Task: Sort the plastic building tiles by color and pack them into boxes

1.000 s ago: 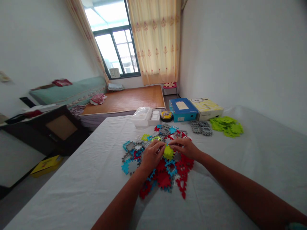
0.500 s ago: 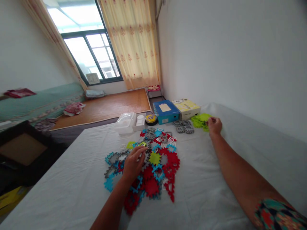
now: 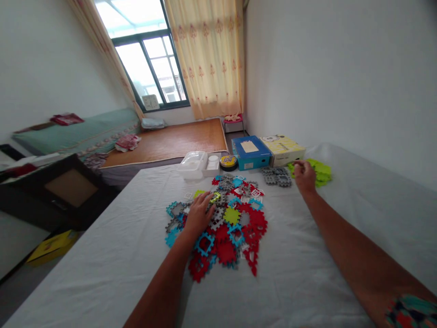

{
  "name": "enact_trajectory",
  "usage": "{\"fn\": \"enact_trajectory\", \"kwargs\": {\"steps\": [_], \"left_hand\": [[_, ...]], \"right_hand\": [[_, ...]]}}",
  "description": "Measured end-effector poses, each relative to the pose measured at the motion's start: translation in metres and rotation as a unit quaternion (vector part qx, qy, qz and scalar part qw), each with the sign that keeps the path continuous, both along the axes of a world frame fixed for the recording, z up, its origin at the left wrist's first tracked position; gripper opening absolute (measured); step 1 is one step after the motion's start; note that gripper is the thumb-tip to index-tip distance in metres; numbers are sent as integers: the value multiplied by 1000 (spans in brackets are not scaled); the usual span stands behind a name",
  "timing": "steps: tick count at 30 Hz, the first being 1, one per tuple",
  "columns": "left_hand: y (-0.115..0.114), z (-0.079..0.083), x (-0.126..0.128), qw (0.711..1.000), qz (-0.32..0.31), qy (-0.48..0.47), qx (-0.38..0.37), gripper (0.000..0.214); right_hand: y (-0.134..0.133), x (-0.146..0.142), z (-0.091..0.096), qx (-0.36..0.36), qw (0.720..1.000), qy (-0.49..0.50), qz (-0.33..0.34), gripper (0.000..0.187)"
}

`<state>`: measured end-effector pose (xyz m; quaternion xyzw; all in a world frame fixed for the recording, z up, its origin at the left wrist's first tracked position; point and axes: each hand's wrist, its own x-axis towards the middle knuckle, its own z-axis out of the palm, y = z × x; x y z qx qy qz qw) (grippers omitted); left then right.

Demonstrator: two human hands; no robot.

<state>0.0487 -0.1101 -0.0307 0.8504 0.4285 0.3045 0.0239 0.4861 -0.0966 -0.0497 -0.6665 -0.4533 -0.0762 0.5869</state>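
A heap of interlocking foam puzzle tiles (image 3: 235, 228) in red, blue, grey and lime lies on the white table (image 3: 102, 269). My left hand (image 3: 200, 213) rests on the heap's left side, fingers curled around a lime frame tile (image 3: 215, 197). My right hand (image 3: 304, 176) reaches far to the right, fingers pinched at the edge of a stack of lime green tiles (image 3: 318, 171). A small pile of grey tiles (image 3: 277, 176) sits just left of that hand.
At the table's far edge stand a clear plastic container (image 3: 194, 164), a round yellow tin (image 3: 228, 161), a blue box (image 3: 251, 151) and a yellow box (image 3: 283, 148). Beyond are a low bed, a window with curtains, and a dark cabinet (image 3: 68, 189) on the left.
My right hand left the middle of the heap and went out to the lime green stack at the right. My left hand slid a little toward the lime frame tile.
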Motion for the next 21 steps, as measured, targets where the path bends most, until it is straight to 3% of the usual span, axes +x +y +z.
{"fn": "enact_trajectory", "kwargs": {"steps": [3, 6, 8, 11, 14, 17, 21], "left_hand": [[-1, -3, 3, 999, -17, 37, -11, 36], [-1, -3, -1, 998, -20, 52, -19, 31], [0, -3, -5, 998, -13, 57, -17, 29], [0, -2, -9, 998, -1, 67, -10, 27], [-1, -3, -9, 997, 2, 74, -2, 26], [-1, -3, -7, 997, 2, 72, 8, 26], [-2, -2, -5, 997, 5, 71, 11, 25]], "right_hand": [[-9, -80, 17, -90, 965, -11, 245, 32], [-30, -145, 26, -149, 881, -111, 435, 31], [-45, -171, 28, -148, 829, -188, 506, 37], [-59, -188, 30, -145, 779, -298, 533, 51], [-65, -191, 31, -167, 756, -341, 534, 45], [-67, -193, 31, -173, 754, -347, 531, 39], [-68, -197, 27, -160, 772, -342, 511, 50]]}}
